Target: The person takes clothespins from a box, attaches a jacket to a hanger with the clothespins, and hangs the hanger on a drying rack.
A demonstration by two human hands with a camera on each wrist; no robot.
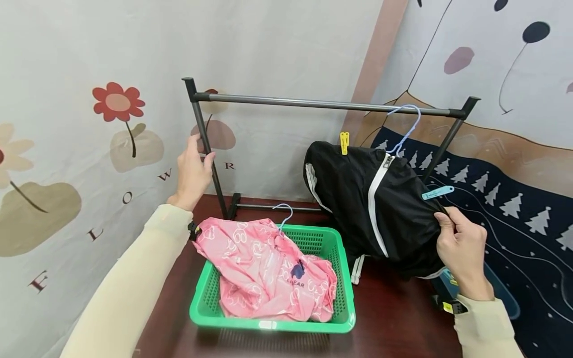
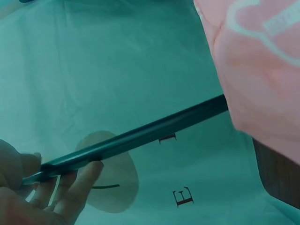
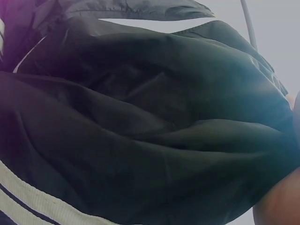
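Note:
A black jacket point(image 1: 344, 184) with a white zipper hangs by a light blue hanger point(image 1: 409, 132) from the top bar of a dark metal clothes rack point(image 1: 286, 102). My right hand point(image 1: 463, 246) pinches the jacket's fabric at its right side, below a blue clothespin point(image 1: 437, 192). Dark cloth point(image 3: 154, 122) fills most of the right wrist view, and only a bit of the hand shows there. A yellow clothespin point(image 1: 344, 143) is on the jacket's other shoulder. My left hand point(image 1: 192, 171) holds the rack's left post point(image 2: 140, 136), thumb on one side and fingers on the other.
A green basket point(image 1: 268, 325) stands on the dark red table point(image 1: 389, 318), with a pink patterned garment point(image 1: 268, 268) and its hanger point(image 1: 286, 214) in it. Behind the jacket's lower right lies a blue tray point(image 1: 503, 293), partly hidden. Printed curtains point(image 1: 286, 44) close off the back.

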